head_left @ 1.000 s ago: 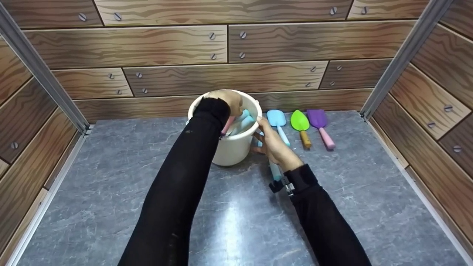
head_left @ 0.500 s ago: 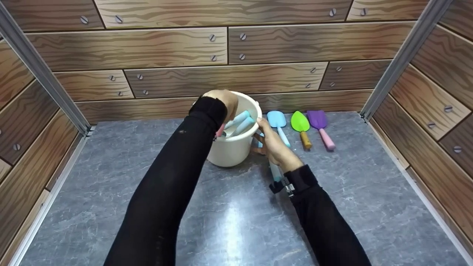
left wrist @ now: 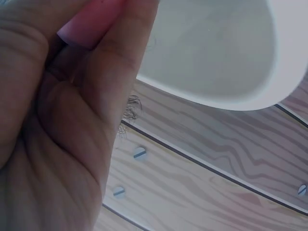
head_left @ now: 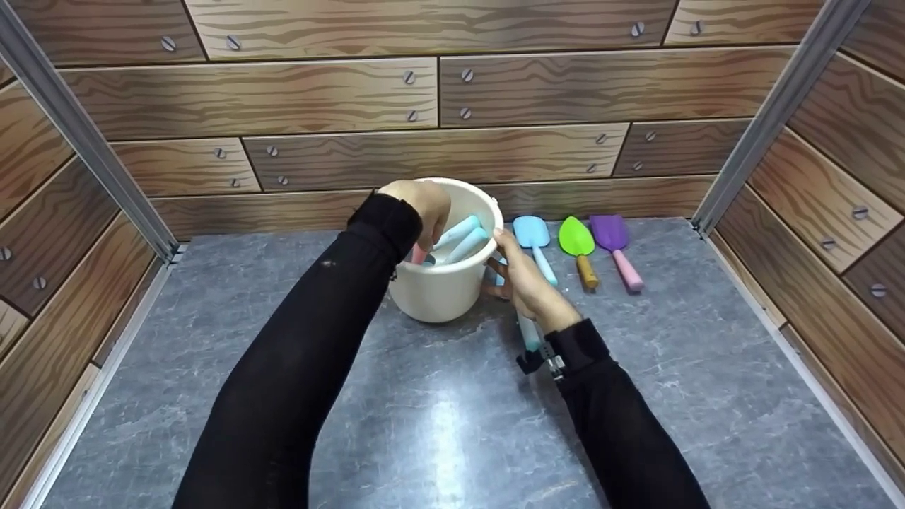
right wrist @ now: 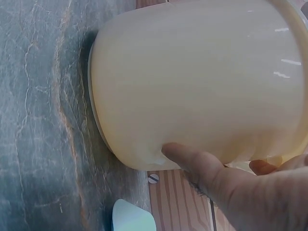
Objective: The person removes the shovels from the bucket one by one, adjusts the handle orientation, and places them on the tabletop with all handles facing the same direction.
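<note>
A white bucket (head_left: 438, 293) stands on the floor between my hands. My left hand (head_left: 425, 205) reaches over its left rim and grips a pink handle (head_left: 419, 254); the handle's end shows in my palm in the left wrist view (left wrist: 91, 24), while its other end is hidden inside the bucket. Two light-blue handles (head_left: 463, 244) lean inside the bucket against its right wall. My right hand (head_left: 527, 279) holds the bucket's right side, thumb at the rim and fingers spread on the outer wall (right wrist: 192, 161).
Right of the bucket lie a light-blue hand shovel (head_left: 532, 232), a green trowel (head_left: 576, 237) with a brown handle, and a purple shovel (head_left: 610, 232) with a pink handle. A blue-handled tool (head_left: 527, 332) lies partly under my right hand. Wood-patterned walls (head_left: 339, 162) enclose the grey floor (head_left: 438, 424).
My left hand and forearm have shifted left in the bucket, bringing the pink handle toward the left rim and uncovering more of the blue handles. The right hand stays on the bucket.
</note>
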